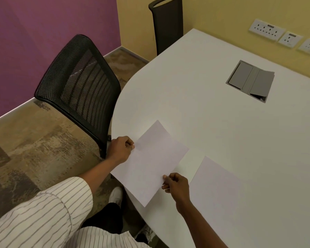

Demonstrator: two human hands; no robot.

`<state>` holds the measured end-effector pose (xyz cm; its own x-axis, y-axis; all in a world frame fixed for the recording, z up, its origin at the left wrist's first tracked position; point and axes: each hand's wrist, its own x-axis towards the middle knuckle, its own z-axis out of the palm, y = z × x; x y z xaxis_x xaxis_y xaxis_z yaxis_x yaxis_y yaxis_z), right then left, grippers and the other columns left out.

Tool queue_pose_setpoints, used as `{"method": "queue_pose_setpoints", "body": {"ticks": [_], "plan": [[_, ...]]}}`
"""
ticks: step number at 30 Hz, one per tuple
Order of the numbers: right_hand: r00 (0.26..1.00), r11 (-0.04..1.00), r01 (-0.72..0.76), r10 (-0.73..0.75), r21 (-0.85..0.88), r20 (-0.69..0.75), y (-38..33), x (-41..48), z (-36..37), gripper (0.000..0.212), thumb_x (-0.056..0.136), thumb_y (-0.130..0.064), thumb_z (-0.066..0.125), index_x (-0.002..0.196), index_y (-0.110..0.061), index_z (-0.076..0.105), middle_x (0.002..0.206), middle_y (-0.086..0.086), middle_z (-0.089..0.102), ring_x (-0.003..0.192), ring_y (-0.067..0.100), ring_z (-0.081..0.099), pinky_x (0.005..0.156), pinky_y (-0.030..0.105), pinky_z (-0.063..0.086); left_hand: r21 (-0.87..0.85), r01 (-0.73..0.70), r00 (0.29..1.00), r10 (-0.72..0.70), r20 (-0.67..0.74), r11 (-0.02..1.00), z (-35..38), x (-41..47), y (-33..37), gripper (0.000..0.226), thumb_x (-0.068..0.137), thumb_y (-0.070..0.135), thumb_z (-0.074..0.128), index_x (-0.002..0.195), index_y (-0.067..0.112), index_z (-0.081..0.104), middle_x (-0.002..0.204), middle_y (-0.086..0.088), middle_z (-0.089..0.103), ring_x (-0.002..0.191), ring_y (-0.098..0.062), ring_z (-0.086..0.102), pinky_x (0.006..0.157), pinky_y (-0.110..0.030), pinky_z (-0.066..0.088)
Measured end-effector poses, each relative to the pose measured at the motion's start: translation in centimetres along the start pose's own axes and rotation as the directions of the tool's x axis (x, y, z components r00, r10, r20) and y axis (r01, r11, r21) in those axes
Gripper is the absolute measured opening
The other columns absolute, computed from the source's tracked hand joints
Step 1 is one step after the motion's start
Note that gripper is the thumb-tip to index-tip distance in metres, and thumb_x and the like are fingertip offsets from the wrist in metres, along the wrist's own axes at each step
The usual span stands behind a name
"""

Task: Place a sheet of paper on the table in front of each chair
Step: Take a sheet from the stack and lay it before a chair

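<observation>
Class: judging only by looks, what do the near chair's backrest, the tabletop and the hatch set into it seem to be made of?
Near chair's backrest: black mesh fabric in a dark frame; wall and floor show through the weave.
Tabletop: smooth matte white, probably laminate; no grain shows.
Hatch: flat grey panels, matte, plastic or painted metal; cannot tell which.

Purple wall (43, 33) meets yellow wall (222, 13) above mottled brown carpet (34, 149).

1 white sheet of paper (150, 163) overhangs the white table's (213, 122) edge beside the black mesh chair (79, 81); a 2nd sheet (220, 187) lies flat nearby.
</observation>
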<state>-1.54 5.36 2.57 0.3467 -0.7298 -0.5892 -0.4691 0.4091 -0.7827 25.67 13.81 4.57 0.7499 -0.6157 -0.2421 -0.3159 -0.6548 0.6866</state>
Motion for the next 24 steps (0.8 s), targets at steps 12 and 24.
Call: {"method": "queue_pose_setpoints", "body": {"ticks": [12, 24], "plan": [[0.99, 0.999, -0.034, 0.034, 0.002, -0.133, -3.7, 3.9, 7.6, 0.022, 0.098, -0.018, 0.076, 0.09, 0.002, 0.071, 0.076, 0.013, 0.078, 0.066, 0.02, 0.074, 0.07, 0.034, 0.062, -0.016, -0.023, 0.995, 0.025, 0.099, 1.0, -3.5, 10.4, -0.7, 0.004, 0.095, 0.016, 0.08, 0.097, 0.013, 0.077, 0.082, 0.0, 0.071, 0.09, -0.026, 0.073, 0.084, -0.041, 0.065], [0.958, 0.979, -0.067, 0.118, 0.195, -0.262, -8.9, 8.6, 15.0, 0.021, 0.098, -0.016, 0.077, 0.09, 0.003, 0.071, 0.073, 0.013, 0.077, 0.066, 0.02, 0.075, 0.067, 0.03, 0.061, 0.066, -0.051, 0.978, 0.037, 0.203, 0.997, -4.9, 21.8, 3.1, 0.018, 0.092, 0.025, 0.081, 0.079, 0.021, 0.069, 0.098, -0.004, 0.075, 0.092, -0.028, 0.072, 0.084, -0.044, 0.065]]}}
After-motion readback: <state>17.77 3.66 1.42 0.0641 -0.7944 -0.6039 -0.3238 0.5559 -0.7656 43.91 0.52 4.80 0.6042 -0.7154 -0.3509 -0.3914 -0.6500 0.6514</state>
